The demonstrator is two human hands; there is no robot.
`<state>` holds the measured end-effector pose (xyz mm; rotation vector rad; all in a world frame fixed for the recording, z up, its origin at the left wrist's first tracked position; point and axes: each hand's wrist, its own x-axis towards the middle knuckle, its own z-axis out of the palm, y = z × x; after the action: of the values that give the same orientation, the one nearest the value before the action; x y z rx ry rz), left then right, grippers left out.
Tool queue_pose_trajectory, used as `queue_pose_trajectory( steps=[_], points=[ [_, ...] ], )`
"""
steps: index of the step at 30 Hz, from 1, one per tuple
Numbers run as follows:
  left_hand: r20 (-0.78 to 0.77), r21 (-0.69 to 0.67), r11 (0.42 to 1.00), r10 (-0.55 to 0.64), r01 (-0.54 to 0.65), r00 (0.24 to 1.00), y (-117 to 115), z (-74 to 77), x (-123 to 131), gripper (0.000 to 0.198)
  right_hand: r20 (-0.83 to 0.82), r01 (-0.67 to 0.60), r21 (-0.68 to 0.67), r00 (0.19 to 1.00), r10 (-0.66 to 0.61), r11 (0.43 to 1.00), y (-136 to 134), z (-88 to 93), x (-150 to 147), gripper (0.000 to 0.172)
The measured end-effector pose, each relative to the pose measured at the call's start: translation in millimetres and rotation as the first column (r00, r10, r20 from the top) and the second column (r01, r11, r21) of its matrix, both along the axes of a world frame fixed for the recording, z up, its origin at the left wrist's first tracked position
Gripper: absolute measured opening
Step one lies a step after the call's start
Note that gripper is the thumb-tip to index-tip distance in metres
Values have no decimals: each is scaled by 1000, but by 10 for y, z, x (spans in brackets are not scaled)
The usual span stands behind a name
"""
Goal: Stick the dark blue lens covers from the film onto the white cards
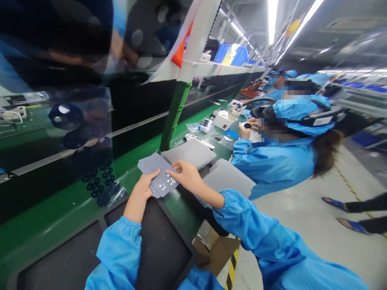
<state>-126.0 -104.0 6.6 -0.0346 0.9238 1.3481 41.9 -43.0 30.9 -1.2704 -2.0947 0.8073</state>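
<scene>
A small stack of thin grey sheets (157, 171) with rounded corners and small white cut-out marks is held between both hands, above the edge of a black tray (178, 225). My left hand (143, 186) grips the near left edge, its thumb lying on top. My right hand (186, 175) pinches the right edge near the marks, thumb and fingers together. Just beyond, a larger pile of grey sheets (192, 153) lies on the green bench (181, 207), and another grey pile (229, 177) rests to its right.
A person in blue (278, 157) works close on the right. Past the piles stand a white box with a red switch (224, 121) and a white part with black circles (206, 125). A green post (175, 117) rises behind the bench; a cardboard box (216, 251) is below.
</scene>
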Motion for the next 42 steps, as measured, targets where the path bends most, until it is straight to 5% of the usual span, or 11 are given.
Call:
queue_pose_trajectory(
  steps=[6,10,12,21,26,30,35,42],
  points=[
    [40,-4,1000,0,0,999,17,59,-33,31,-251,102,-220,955,-158,970,510,281,407,40],
    [69,-50,999,-3,7,998,42,26,-77,30,-360,95,-369,903,-236,925,839,454,762,23],
    [73,-70,997,17,-12,997,54,-2,-104,32,-369,64,-440,897,-245,896,926,433,877,22],
    [115,-127,990,76,-61,990,78,-77,-192,33,-227,13,-592,957,-182,806,965,231,1038,66],
    [146,-139,987,94,-74,985,77,-103,-209,33,46,211,-470,976,-215,857,1091,205,1020,49],
    [163,-139,987,106,-84,981,81,-119,-216,32,212,328,-163,933,-292,930,1158,137,940,32],
    [170,-137,987,113,-90,979,92,-139,-227,32,290,321,162,888,-356,933,1057,-1,862,38],
    [180,-138,986,114,-90,977,113,-197,-235,33,507,141,181,835,-215,973,1016,-38,969,26]
  ],
)
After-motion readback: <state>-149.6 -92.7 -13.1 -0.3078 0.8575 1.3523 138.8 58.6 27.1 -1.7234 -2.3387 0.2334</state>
